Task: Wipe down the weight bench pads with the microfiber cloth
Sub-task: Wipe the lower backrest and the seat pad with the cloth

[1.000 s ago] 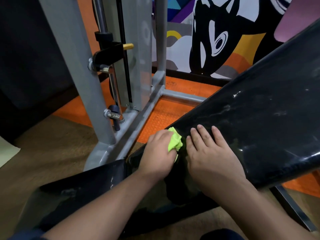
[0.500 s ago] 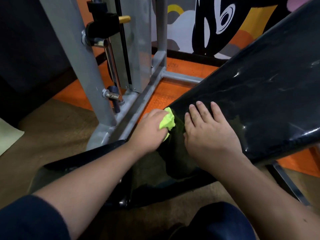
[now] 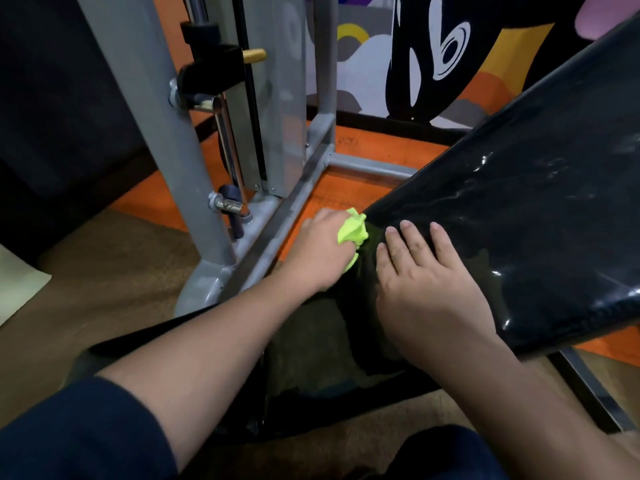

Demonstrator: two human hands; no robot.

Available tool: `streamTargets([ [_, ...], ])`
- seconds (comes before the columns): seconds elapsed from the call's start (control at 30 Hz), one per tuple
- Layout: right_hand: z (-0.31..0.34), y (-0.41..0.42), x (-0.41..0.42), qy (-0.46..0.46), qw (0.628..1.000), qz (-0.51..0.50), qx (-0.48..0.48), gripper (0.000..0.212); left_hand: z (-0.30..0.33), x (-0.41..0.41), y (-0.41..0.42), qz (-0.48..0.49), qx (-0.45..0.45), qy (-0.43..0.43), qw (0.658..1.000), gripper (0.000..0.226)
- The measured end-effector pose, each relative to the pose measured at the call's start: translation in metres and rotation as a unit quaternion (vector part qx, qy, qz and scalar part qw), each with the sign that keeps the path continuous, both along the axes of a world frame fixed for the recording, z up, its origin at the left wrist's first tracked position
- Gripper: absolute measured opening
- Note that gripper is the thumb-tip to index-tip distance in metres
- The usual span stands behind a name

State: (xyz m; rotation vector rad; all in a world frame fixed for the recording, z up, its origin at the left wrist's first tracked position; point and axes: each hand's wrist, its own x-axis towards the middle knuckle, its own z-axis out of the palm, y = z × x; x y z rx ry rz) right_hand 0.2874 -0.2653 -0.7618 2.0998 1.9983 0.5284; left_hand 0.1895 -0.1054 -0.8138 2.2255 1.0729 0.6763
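Our left hand (image 3: 320,249) clamps its fingers round the bunched lime-green microfiber cloth (image 3: 353,232), pressing it to the lower left edge of the inclined black back pad (image 3: 519,216). Our right hand (image 3: 427,289) lies flat on that pad just beside the cloth, fingers straight and slightly apart. The pad's glossy surface runs open up and to the right. The seat pad (image 3: 311,344) lies below our wrists. Left of the cloth, the grey rack frame (image 3: 277,230) stands near, on orange flooring (image 3: 349,192).
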Motion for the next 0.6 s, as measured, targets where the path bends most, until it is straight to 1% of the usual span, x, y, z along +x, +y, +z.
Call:
streamTargets([
  [0.07, -0.001, -0.001, 0.000, -0.001, 1.000, 0.004, 0.009, 0.065, -0.007, -0.011, 0.007, -0.014, -0.006, 0.009, 1.000, 0.050],
  [0.13, -0.003, 0.002, 0.000, 0.003, 1.000, 0.006, 0.011, 0.065, -0.007, -0.011, 0.018, 0.022, -0.040, 0.035, 0.998, 0.043],
  [0.2, -0.003, 0.005, 0.000, 0.009, 1.000, 0.007, 0.020, 0.065, -0.001, -0.002, 0.025, 0.051, -0.056, 0.055, 0.996, 0.036],
  [0.3, -0.005, 0.003, 0.002, 0.002, 1.000, 0.009, 0.022, 0.062, 0.003, -0.002, 0.024, 0.027, -0.059, 0.037, 0.997, 0.034],
  [0.37, -0.007, 0.002, 0.002, -0.001, 1.000, 0.006, 0.025, 0.061, -0.001, -0.012, 0.025, 0.018, -0.083, 0.029, 0.996, 0.031],
  [0.43, -0.008, 0.005, 0.003, 0.002, 0.999, 0.004, 0.031, 0.060, 0.000, -0.013, 0.030, 0.039, -0.104, 0.043, 0.993, 0.026],
  [0.5, -0.008, 0.008, 0.002, 0.006, 0.999, 0.006, 0.032, 0.060, 0.004, -0.005, 0.035, 0.057, -0.112, 0.046, 0.991, 0.030],
  [0.6, -0.008, 0.005, 0.003, 0.008, 0.999, 0.012, 0.040, 0.058, 0.005, -0.001, 0.034, 0.047, -0.114, 0.024, 0.992, 0.036],
])
